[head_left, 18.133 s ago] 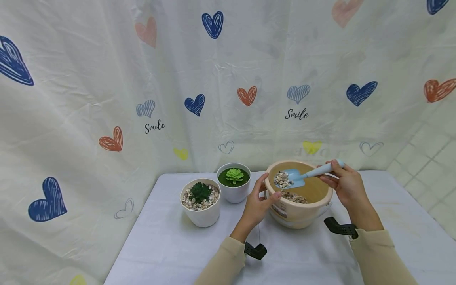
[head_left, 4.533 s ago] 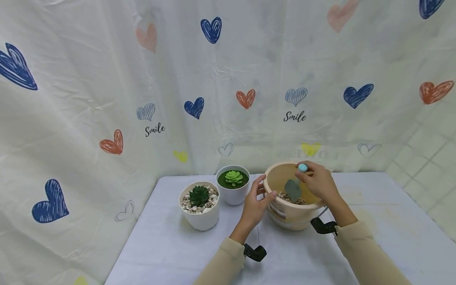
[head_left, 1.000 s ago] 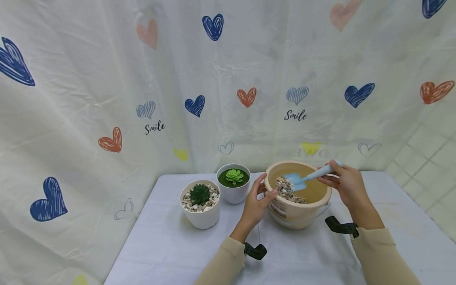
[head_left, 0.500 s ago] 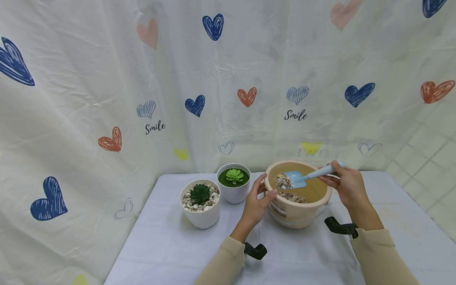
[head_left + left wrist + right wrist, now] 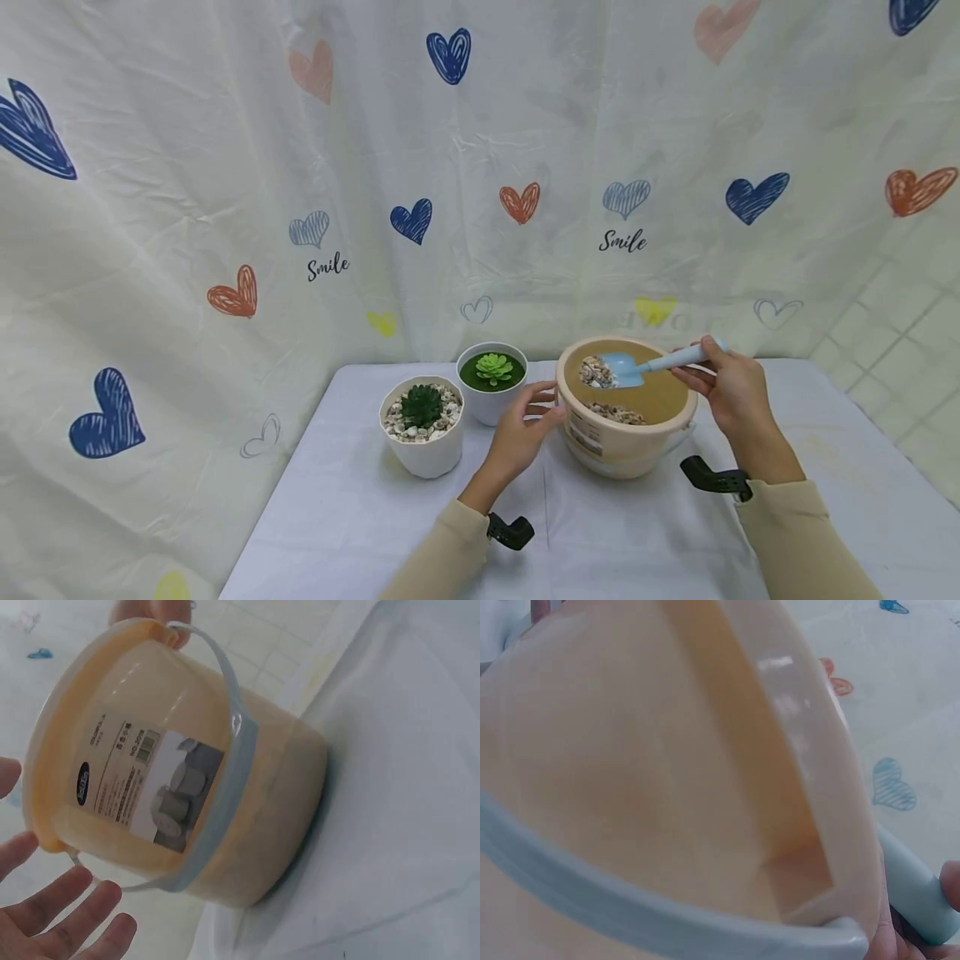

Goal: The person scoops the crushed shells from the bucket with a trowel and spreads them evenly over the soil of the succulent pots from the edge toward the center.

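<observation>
My right hand (image 5: 738,398) grips the pale blue handle of a small trowel (image 5: 671,360), whose end also shows behind the rim in the right wrist view. The trowel's blade, loaded with mixed pebbles (image 5: 597,372), is level over the mouth of a beige bucket (image 5: 630,446). More pebbles (image 5: 617,413) lie at the bottom of the bucket. My left hand (image 5: 513,437) is at the bucket's left side, fingers spread and loosely extended beside the rim in the left wrist view. The bucket's grey-blue bail handle (image 5: 238,765) hangs down past a printed label (image 5: 146,784).
Left of the bucket stands a white pot (image 5: 427,458) with a dark green succulent (image 5: 422,406) among pebbles. Behind it, a second white pot (image 5: 491,408) holds a light green succulent (image 5: 494,369). A white cloth (image 5: 337,517) covers the table; a heart-print curtain (image 5: 547,117) hangs behind.
In the last half second my left hand has let go of the bucket's rim and drawn left. My right hand has raised the loaded trowel slightly from the pebbles in the bucket.
</observation>
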`<action>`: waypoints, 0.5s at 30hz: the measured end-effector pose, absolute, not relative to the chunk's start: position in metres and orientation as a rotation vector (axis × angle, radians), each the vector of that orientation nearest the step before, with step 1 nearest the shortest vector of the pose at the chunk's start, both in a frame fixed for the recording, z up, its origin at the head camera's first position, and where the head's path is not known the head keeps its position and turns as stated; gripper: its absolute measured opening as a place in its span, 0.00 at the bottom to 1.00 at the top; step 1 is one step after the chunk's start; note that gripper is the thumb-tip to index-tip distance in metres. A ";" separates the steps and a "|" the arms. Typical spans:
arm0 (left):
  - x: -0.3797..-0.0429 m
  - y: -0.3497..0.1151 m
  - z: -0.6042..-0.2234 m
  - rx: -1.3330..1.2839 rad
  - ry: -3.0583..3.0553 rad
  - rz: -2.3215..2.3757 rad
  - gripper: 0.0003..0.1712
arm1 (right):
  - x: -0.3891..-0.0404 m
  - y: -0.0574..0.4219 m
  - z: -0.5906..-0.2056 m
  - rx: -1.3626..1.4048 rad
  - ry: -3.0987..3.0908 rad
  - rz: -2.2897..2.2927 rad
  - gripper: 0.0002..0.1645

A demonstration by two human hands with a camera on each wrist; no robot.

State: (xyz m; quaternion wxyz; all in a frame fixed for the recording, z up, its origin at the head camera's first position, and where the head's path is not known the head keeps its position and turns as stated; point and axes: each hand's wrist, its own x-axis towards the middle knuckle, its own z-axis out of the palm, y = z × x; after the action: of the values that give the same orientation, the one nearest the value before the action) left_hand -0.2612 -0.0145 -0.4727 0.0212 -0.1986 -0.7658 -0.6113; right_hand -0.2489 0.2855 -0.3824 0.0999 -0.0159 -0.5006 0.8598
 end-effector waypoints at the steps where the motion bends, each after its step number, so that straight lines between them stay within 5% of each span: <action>1: -0.261 -0.019 -0.474 -0.613 -2.384 -1.860 0.21 | -0.249 0.285 -0.382 -0.048 -1.462 2.549 0.16; 7: -0.265 -0.044 -0.493 -0.558 -2.398 -1.683 0.07 | -0.249 0.276 -0.377 -0.053 -1.406 2.575 0.16; 15: -0.268 -0.063 -0.512 -0.425 -2.399 -1.505 0.03 | -0.249 0.258 -0.369 -0.051 -1.394 2.560 0.17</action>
State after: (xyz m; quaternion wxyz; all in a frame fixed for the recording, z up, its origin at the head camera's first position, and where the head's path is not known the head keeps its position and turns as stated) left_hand -0.2675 -0.0634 -0.5118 0.1383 -0.1471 -0.8297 -0.5205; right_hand -0.2489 0.2580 -0.3687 0.1127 -0.0173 -0.4751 0.8725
